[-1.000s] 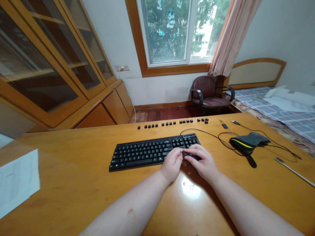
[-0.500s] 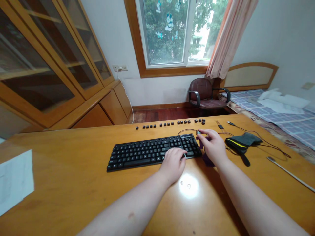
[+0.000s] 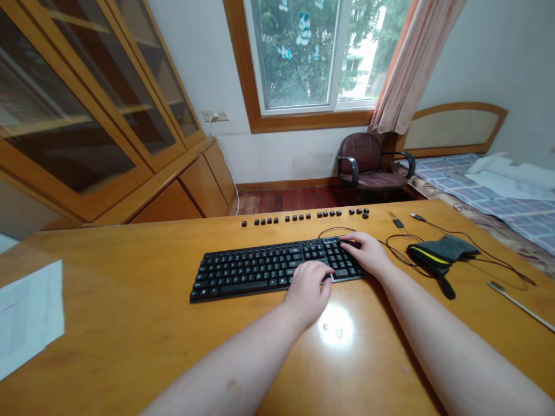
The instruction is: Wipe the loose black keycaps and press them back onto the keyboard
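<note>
A black keyboard (image 3: 255, 271) lies across the desk, with keycaps gone from its top row. My left hand (image 3: 309, 289) grips its front edge near the number pad, fingers curled over the keys and thumb low at the edge. At the upper right of the number pad, my right hand (image 3: 368, 254) has its fingers closed around a bit of dark purple cloth (image 3: 355, 245), mostly hidden by the hand. The thumb and fingertips touch the pad's upper keys. Loose black keycaps (image 3: 301, 217) stand in a row behind the keyboard.
On the right lie a dark grey pouch (image 3: 451, 251) with a yellow stripe, a cable with a USB plug (image 3: 417, 217), a small black piece (image 3: 398, 223) and a thin white stick (image 3: 520, 306). Papers (image 3: 30, 318) are at the left. A chair (image 3: 364, 162) stands beyond the desk.
My right hand has come down onto the number pad from just above its upper right corner. Less of the purple cloth shows. The left hand keeps its place on the keyboard.
</note>
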### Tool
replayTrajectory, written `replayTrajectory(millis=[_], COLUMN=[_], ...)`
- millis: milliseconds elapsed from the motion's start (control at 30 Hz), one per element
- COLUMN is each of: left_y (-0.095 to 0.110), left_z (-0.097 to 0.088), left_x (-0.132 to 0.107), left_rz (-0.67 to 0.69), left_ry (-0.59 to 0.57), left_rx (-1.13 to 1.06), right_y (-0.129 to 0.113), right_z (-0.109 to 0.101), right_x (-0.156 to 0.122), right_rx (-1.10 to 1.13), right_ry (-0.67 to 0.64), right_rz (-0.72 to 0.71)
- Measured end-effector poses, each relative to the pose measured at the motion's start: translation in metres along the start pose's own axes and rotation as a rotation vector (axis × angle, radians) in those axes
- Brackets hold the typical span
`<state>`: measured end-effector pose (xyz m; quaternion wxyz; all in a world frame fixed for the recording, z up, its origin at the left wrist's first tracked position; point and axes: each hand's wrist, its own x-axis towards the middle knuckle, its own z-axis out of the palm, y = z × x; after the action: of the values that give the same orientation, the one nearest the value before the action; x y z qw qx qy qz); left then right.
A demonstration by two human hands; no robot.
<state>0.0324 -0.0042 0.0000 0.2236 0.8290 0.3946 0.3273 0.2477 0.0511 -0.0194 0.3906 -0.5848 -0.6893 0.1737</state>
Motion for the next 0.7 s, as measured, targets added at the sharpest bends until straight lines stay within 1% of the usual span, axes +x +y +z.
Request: replayTrajectory(millis=[167, 433, 600, 700], left_y=[-0.0001, 0.0004, 0.0006, 0.0003], left_z=[-0.0008, -0.0003, -0.0001, 0.0002], left_x=[0.0005, 0.0005, 0.0007, 0.0007], left_rz=[-0.008, -0.016, -0.016, -0.016], left_ry=[0.001, 0.000, 0.008, 0.009], left_rx=[-0.015, -0.020, -0.025, -0.024], right_y=[-0.0027, -0.0015, -0.0017, -0.0005], right_z=[-0.0021, 0.0026, 0.0032, 0.0028], right_x=[-0.0019, -0.0008, 0.0001, 0.0006], right_rx=[-0.001, -0.001, 0.016, 0.010], right_ry=[0.004, 0.034, 0.009, 0.021], right_rz=[0.004, 0.002, 0.001, 0.007])
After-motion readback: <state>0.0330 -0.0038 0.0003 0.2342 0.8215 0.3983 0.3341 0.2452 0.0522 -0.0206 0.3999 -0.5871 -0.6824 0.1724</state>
